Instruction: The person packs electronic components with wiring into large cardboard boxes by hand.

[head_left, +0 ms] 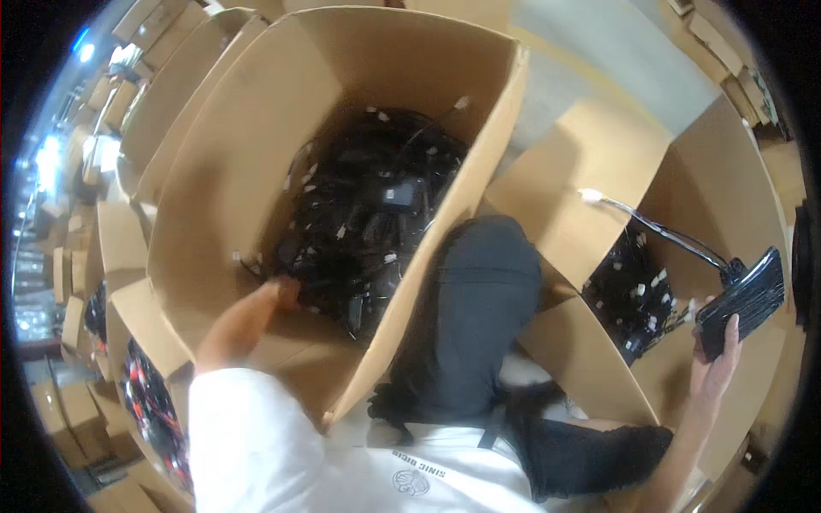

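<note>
We have our right hand point(721, 363) clamped on the lower end of a flat black module point(746, 299), which is held tilted at the right side of the smaller open carton point(714, 192). Its cable point(671, 232) runs leftward to a white connector point(590, 196) that shows against the carton's flap point(560, 235). Our left hand point(288, 293) reaches low into the large carton point(239, 162), at the near-left edge of the black cabled parts point(376, 214) heaped there; its fingers are lost against them, so we cannot tell whether they grip anything. We judge the step in hand to be handling these parts singly across both cartons. The next move seems to call for keeping the right grip firm and the loose connector clear of the flap.
</note>
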`<control>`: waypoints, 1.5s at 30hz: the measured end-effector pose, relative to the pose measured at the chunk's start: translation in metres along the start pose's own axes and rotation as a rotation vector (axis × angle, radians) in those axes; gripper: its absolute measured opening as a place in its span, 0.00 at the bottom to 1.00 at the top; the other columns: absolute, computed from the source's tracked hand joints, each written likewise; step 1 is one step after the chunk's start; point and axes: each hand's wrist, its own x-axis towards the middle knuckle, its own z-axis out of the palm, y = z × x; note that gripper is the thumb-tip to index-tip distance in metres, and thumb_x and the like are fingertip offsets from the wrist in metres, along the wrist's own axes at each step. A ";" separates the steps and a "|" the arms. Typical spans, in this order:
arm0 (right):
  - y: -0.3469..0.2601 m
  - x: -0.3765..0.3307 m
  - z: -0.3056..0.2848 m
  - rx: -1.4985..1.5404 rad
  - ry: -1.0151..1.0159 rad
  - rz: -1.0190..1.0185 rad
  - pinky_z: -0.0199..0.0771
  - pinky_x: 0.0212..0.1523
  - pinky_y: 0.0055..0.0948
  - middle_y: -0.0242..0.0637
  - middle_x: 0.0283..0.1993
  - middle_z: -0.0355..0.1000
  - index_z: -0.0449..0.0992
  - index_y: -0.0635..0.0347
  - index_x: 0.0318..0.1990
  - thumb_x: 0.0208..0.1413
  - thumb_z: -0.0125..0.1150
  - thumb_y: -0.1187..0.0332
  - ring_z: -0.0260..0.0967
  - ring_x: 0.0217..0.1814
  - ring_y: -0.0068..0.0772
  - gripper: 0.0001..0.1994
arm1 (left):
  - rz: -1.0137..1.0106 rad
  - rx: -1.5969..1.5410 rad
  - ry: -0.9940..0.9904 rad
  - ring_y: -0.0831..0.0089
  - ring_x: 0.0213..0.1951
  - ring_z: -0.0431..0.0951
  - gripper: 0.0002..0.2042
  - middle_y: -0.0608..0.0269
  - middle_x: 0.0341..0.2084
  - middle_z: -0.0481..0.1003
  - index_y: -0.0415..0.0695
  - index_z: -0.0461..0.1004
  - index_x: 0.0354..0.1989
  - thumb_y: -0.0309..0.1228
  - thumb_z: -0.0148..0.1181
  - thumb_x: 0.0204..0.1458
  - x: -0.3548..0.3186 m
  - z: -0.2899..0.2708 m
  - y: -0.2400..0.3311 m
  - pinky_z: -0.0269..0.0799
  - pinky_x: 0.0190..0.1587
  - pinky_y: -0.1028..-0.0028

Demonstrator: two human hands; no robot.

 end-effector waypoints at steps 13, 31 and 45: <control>0.001 0.009 -0.005 0.160 -0.122 0.180 0.74 0.58 0.38 0.41 0.55 0.75 0.68 0.65 0.60 0.65 0.55 0.69 0.74 0.56 0.35 0.18 | 0.128 -1.354 0.836 0.63 0.43 0.81 0.21 0.53 0.42 0.81 0.36 0.77 0.49 0.41 0.68 0.54 -0.238 -0.199 -0.061 0.77 0.45 0.61; -0.007 0.004 0.015 -0.093 0.245 -0.387 0.68 0.59 0.37 0.53 0.55 0.71 0.59 0.68 0.68 0.67 0.54 0.60 0.69 0.56 0.40 0.28 | 1.313 -0.878 1.195 0.61 0.57 0.71 0.24 0.45 0.54 0.72 0.31 0.58 0.65 0.36 0.47 0.68 -0.311 -0.354 0.591 0.64 0.62 0.64; -0.016 -0.003 -0.094 -0.713 0.329 -0.388 0.76 0.37 0.43 0.53 0.33 0.77 0.78 0.69 0.46 0.61 0.62 0.49 0.79 0.35 0.48 0.25 | 1.362 -0.843 0.457 0.71 0.52 0.75 0.33 0.59 0.51 0.75 0.35 0.64 0.65 0.29 0.68 0.49 -0.262 -0.374 0.627 0.71 0.57 0.70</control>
